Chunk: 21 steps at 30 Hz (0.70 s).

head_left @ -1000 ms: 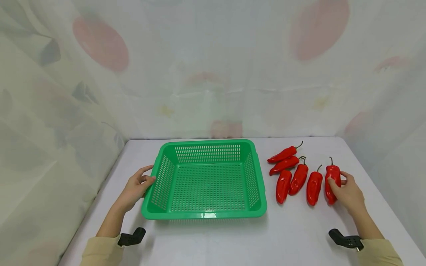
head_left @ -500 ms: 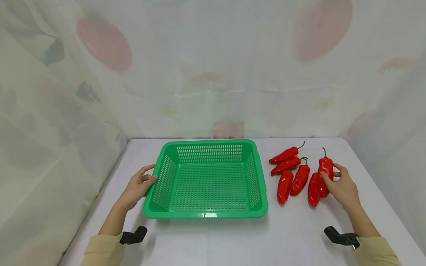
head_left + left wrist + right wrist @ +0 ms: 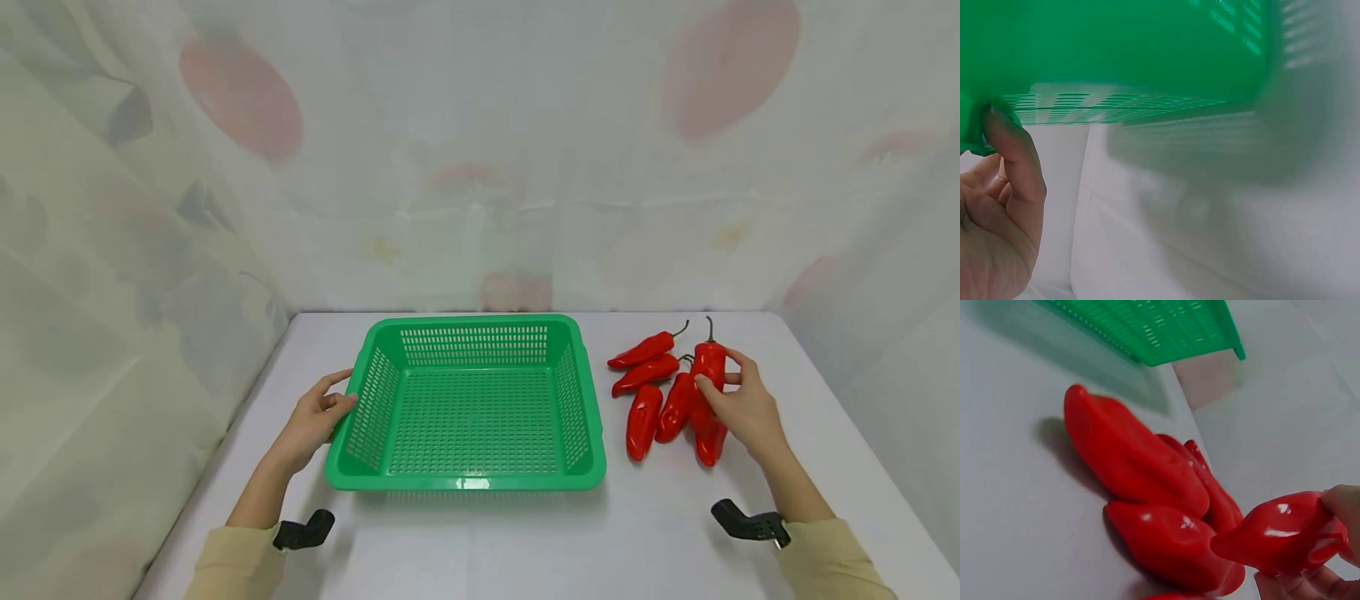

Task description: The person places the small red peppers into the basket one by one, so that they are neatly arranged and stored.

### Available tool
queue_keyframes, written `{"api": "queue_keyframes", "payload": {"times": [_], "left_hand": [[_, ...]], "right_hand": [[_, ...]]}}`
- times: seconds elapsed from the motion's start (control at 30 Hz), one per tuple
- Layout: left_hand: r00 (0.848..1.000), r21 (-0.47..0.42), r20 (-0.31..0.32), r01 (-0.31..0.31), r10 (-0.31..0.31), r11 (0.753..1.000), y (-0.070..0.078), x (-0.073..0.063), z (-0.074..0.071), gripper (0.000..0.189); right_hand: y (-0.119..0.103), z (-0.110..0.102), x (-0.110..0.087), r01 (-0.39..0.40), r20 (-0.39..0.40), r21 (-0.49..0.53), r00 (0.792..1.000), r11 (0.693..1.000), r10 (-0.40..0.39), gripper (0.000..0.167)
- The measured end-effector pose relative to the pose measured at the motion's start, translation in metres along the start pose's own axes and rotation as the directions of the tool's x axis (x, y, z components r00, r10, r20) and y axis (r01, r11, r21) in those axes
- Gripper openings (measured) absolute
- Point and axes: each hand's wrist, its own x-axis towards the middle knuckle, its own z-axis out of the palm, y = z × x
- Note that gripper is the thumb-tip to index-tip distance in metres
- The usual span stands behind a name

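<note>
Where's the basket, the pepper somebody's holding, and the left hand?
Basket (image 3: 480,417), head view: the middle of its floor.
Held pepper (image 3: 1275,534), right wrist view: the shiny middle of its body.
Left hand (image 3: 307,422), head view: on its back.

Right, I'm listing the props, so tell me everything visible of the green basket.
The green basket is rectangular and open-topped, with rounded corners, and looks like plastic. Slots pierce its walls and small holes its floor, which shows in full; a smooth rim runs round the top, with a bright reflection on its near side. It appears to rest upright on the white table, left of the red peppers and apart from them. The left hand grips its left side by the rim.
</note>
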Motion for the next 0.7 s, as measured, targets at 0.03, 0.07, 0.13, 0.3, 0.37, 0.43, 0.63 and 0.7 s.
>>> {"api": "queue_keyframes", "payload": {"times": [0.03, 0.07, 0.13, 0.3, 0.37, 0.43, 0.63, 0.7], "left_hand": [[1.0, -0.001, 0.002, 0.002, -0.002, 1.0, 0.0, 0.0, 0.0, 0.059], [1.0, -0.001, 0.003, 0.005, -0.005, 1.0, 0.0, -0.001, -0.001, 0.06], [1.0, 0.001, 0.005, 0.01, -0.01, 1.0, 0.0, -0.001, -0.002, 0.061], [1.0, 0.007, 0.005, 0.022, -0.022, 1.0, 0.001, -0.001, -0.003, 0.061], [1.0, 0.003, 0.008, 0.023, -0.023, 1.0, 0.001, 0.0, -0.002, 0.061], [1.0, -0.004, 0.016, 0.022, -0.021, 1.0, 0.002, 0.0, -0.002, 0.062], [0.999, 0.0, 0.027, 0.018, -0.018, 1.0, 0.002, 0.0, -0.002, 0.061], [1.0, 0.002, 0.023, 0.021, -0.021, 1.0, 0.002, 0.0, -0.002, 0.061]], "right_hand": [[-0.01, -0.002, -0.005, 0.004, 0.014, 0.012, 1.0, 1.0, -0.004, 0.089], [-0.02, -0.002, -0.009, 0.013, 0.016, 0.018, 1.0, 1.0, -0.013, 0.087], [-0.034, -0.004, -0.016, 0.049, 0.044, 0.035, 0.998, 0.998, -0.05, 0.085], [-0.05, -0.003, -0.019, 0.108, 0.069, 0.042, 0.991, 0.993, -0.111, 0.082], [-0.054, -0.003, -0.019, 0.126, 0.077, 0.051, 0.989, 0.991, -0.13, 0.081], [-0.058, -0.002, -0.018, 0.142, 0.088, 0.073, 0.985, 0.987, -0.148, 0.081], [-0.075, 0.003, -0.015, 0.15, 0.118, 0.181, 0.978, 0.972, -0.173, 0.081], [-0.082, 0.004, -0.014, 0.152, 0.121, 0.196, 0.977, 0.969, -0.178, 0.082]]}}
